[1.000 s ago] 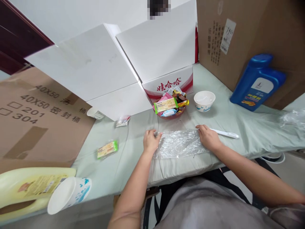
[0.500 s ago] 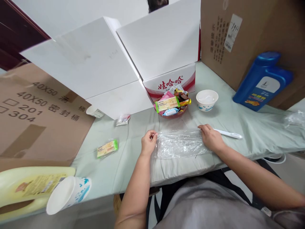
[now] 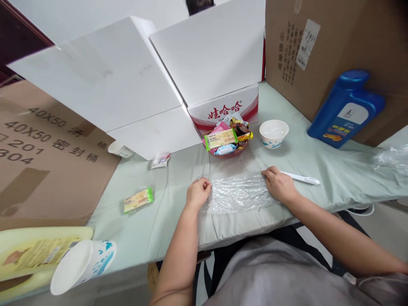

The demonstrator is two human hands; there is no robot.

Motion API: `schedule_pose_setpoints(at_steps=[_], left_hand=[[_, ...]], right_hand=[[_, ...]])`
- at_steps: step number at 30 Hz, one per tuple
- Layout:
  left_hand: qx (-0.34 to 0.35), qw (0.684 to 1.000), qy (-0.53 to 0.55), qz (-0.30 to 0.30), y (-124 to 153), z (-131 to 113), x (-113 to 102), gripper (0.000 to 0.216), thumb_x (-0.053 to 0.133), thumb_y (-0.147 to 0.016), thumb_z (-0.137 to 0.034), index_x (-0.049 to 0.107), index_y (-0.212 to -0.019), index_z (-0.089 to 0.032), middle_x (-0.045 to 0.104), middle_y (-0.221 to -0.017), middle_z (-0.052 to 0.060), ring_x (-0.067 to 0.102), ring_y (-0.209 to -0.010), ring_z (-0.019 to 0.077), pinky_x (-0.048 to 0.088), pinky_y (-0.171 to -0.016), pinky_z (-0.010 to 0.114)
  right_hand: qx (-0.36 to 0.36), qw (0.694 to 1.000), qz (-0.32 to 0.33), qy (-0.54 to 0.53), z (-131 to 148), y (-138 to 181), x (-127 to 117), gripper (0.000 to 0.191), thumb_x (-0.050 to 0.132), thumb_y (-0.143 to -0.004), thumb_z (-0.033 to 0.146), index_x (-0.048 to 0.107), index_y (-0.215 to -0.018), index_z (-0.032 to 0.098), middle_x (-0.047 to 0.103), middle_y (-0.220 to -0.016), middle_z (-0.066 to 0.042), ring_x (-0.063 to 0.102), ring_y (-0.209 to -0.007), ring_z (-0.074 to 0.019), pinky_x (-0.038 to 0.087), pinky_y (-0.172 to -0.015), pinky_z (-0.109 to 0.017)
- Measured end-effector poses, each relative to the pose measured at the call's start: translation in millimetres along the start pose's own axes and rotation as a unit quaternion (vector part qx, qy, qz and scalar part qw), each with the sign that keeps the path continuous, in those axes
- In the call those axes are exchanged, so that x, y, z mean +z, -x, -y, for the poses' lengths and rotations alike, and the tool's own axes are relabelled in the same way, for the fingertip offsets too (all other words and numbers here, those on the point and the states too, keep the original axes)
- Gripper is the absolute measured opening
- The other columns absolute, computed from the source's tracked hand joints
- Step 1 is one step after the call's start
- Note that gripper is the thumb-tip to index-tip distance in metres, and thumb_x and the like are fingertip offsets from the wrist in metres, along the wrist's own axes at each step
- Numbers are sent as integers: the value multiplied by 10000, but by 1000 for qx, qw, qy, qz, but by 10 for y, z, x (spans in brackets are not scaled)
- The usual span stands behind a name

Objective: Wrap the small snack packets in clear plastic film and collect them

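Note:
A clear, wrinkled sheet of plastic film (image 3: pixel 237 195) lies stretched flat near the front edge of the table. My left hand (image 3: pixel 198 193) pinches its left edge, fingertips closed together. At the right end of the film, my right hand (image 3: pixel 279 185) is closed with thumb and fingers on its edge. A slim white tool (image 3: pixel 302 178) lies just beyond my right hand, its left end partly hidden behind the fingers. Behind the film stands a reddish bowl (image 3: pixel 234 154) heaped with wrapped snacks, a green-ended biscuit pack (image 3: pixel 220 139) on top. To its right is a white paper bowl (image 3: pixel 274 141).
White boxes (image 3: pixel 207 59) stand along the back, with brown cartons (image 3: pixel 47 170) at both sides. A blue bottle (image 3: pixel 346 112) leans at right. At left are another biscuit pack (image 3: pixel 138 200), a small packet (image 3: pixel 160 160), a paper cup (image 3: pixel 101 258) and a yellow bottle (image 3: pixel 41 248).
The view has shifted slightly, so most things sit a little farther left. Both hands keep their hold on the film, which looks slightly more spread out.

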State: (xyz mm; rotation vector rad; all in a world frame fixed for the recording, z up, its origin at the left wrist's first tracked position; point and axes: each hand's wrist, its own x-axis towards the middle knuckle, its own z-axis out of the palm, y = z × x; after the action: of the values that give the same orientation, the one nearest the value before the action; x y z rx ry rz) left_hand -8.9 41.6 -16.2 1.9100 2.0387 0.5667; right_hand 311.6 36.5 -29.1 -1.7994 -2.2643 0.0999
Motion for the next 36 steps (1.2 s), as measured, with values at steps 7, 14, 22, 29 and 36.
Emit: schedule_pose_setpoints(at_steps=[7,14,22,29,36], left_hand=[[-13,962,-18,-271,25,-66,-173,186,527,-824,-247,613,-972,-174,628,-857,64,606,-785,195,490,-778,326],[357,924,-86,108,311,-603,97,503,553,-882,-495,545,-1315,-240,543,-1380,106,407,-1352,299,305,-1119,502],[344,911,-153,166,370,-482,304,888,539,-774,-729,287,-1502,-288,253,-1586,91,75,-1476,381,57,-1150,639],[335,913,-158,173,371,-505,289,890,607,-762,-679,280,-1502,-310,238,-1593,75,64,-1480,369,51,-1157,628],[342,912,-154,165,367,-502,295,872,592,-772,-683,299,-1498,-298,264,-1582,90,85,-1477,372,65,-1155,629]], right_hand=[[-13,1000,7,22,-1,1,20,334,375,-939,159,642,-1139,182,622,-1127,-104,648,-845,-198,422,-637,-281],[-23,999,31,37,5,-2,-47,325,397,-916,124,616,-1150,180,600,-1156,-114,639,-819,-204,415,-632,-296],[-30,999,-37,23,-244,83,-369,310,432,-920,165,640,-1145,124,589,-1177,-172,565,-999,-280,419,-825,-377],[-335,922,187,-54,127,451,-619,335,686,-803,434,678,-1010,171,663,-954,-98,585,-907,-255,423,-801,-362],[-246,931,248,-108,-132,660,-863,146,642,-847,306,686,-944,208,669,-829,-41,608,-780,-194,428,-693,-292]])
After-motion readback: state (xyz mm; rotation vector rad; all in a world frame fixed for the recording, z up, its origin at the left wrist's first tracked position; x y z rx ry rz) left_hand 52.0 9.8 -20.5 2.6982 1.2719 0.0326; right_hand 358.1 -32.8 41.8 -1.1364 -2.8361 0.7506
